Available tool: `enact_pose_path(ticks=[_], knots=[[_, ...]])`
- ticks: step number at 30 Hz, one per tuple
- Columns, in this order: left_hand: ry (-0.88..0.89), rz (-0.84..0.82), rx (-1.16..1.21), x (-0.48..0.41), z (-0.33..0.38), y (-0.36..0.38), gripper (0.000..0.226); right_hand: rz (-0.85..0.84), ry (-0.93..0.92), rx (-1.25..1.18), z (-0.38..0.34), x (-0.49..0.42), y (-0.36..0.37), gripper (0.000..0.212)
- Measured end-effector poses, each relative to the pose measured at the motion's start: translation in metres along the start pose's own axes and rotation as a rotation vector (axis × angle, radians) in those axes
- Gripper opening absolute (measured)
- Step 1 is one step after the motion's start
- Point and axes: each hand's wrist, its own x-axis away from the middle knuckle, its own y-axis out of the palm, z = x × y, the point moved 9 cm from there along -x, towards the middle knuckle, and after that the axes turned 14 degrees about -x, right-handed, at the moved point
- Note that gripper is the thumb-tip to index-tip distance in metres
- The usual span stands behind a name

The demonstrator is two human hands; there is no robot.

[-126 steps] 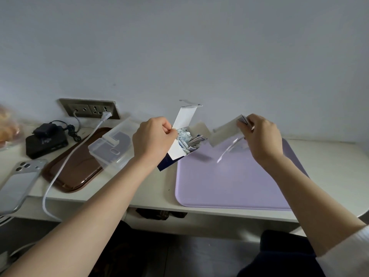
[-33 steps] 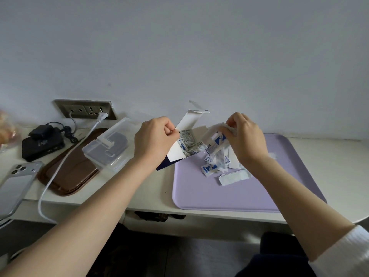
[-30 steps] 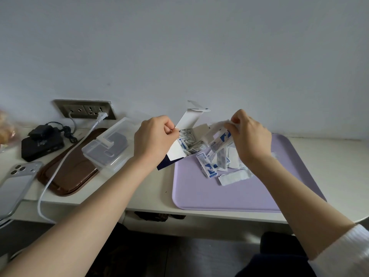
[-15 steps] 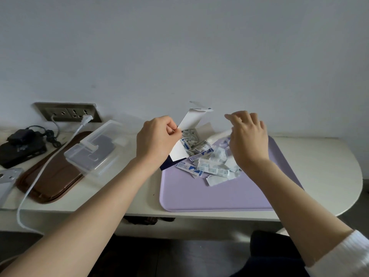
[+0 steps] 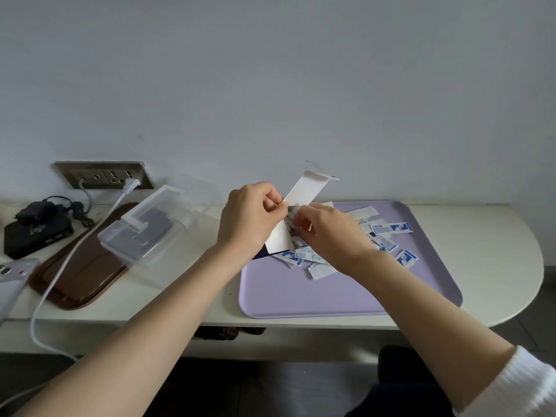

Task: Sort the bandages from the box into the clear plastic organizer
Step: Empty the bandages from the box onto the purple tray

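My left hand (image 5: 249, 218) grips the small white and dark blue bandage box (image 5: 304, 191), tilted with its open mouth over the lilac tray (image 5: 331, 296). My right hand (image 5: 334, 233) is at the box mouth, its fingertips curled in and pinching bandages there. Several white and blue wrapped bandages (image 5: 391, 227) lie scattered on the tray beside and under that hand. The clear plastic organizer (image 5: 141, 233) stands to the left with its lid shut, apart from both hands.
The organizer rests on the edge of a brown tray (image 5: 75, 281). A white cable (image 5: 60, 266) runs from the wall socket (image 5: 105, 176) across that tray and off the table front. A black device (image 5: 36, 233) and a phone (image 5: 12, 278) lie far left.
More bandages have spilled from the box and spread to the right on the tray. My right hand, raised and open half a second ago, has dropped back to the box mouth.
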Motion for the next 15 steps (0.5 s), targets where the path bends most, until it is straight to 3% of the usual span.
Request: enact_pose_path(ticks=[7, 12, 15], knots=[[0.051, 0.029, 0.027, 0.002, 0.006, -0.008, 0.015, 0.101, -0.055, -0.075, -0.009, 0.000, -0.006, 0.014], [0.129, 0.087, -0.028, 0.003, 0.016, -0.013, 0.012, 0.071, -0.037, 0.105, -0.008, -0.002, 0.004, 0.016], [0.113, 0.128, -0.063, 0.001, 0.010, -0.019, 0.011, 0.150, -0.053, 0.130, -0.010, -0.005, -0.007, 0.014]])
